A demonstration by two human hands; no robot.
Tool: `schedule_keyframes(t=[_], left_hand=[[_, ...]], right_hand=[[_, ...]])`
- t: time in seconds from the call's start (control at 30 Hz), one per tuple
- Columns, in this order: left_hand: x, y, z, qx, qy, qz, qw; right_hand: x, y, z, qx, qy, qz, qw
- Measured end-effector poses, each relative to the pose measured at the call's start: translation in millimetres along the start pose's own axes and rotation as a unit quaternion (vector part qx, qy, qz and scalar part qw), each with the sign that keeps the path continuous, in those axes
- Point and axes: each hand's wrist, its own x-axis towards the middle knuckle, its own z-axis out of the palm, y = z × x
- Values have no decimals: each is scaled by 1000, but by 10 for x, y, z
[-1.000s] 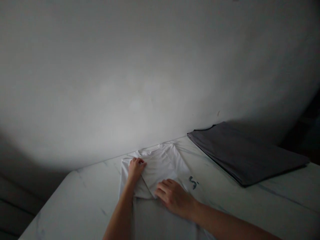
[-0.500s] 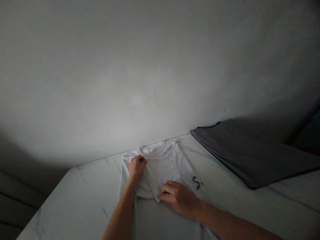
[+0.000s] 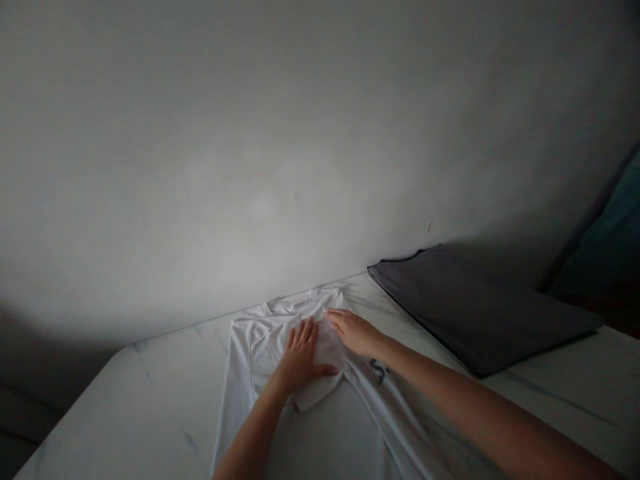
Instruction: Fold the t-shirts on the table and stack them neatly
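A white shirt (image 3: 335, 423) lies spread on the marbled table, its collar toward the wall and its lower end running out of view at the bottom. Part of the cloth is folded over on the chest. My left hand (image 3: 303, 360) rests flat on this folded part, fingers stretched and thumb out to the right. Close to the collar's right side, my right hand (image 3: 350, 330) touches the cloth with its fingers extended. A dark printed mark shows on the shirt's right side, beside my right forearm.
The white marbled table (image 3: 150, 400) meets a plain grey wall (image 3: 280, 167) at the back. To the right lies a flat dark grey cloth item (image 3: 480, 307) with black edging. Something teal (image 3: 610, 227) stands at the far right.
My left hand has gone from pinching the cloth near the collar to lying flat farther down. The right hand has let go of the folded edge and moved up toward the collar.
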Motion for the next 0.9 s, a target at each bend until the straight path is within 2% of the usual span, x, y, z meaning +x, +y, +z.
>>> schedule_keyframes(t=[0.1,0.2,0.4,0.57,0.67,0.77,0.83,0.9], left_hand=[[-52,88,-101,17,-51,-41,998],[-76,144,-168,31,-66,-97,993],[-54,147,-153,34,-85,-114,989],[-54,156,-148,22,-82,-147,985],[-62,159,-141,15,-70,-155,985],[-60,148,-122,11,-62,-151,986],[-54,138,-108,10,-63,-152,986],[-48,129,-96,12,-62,-154,986]], right_hand=[[188,164,154,-4,-45,-33,998],[258,245,265,-21,-71,-48,996],[430,285,269,-68,-72,18,995],[551,218,209,-100,-88,62,989],[409,137,231,-95,-69,3,993],[220,96,302,-50,-93,-86,991],[185,99,340,-35,-106,-106,988],[262,112,345,-42,-98,-92,990]])
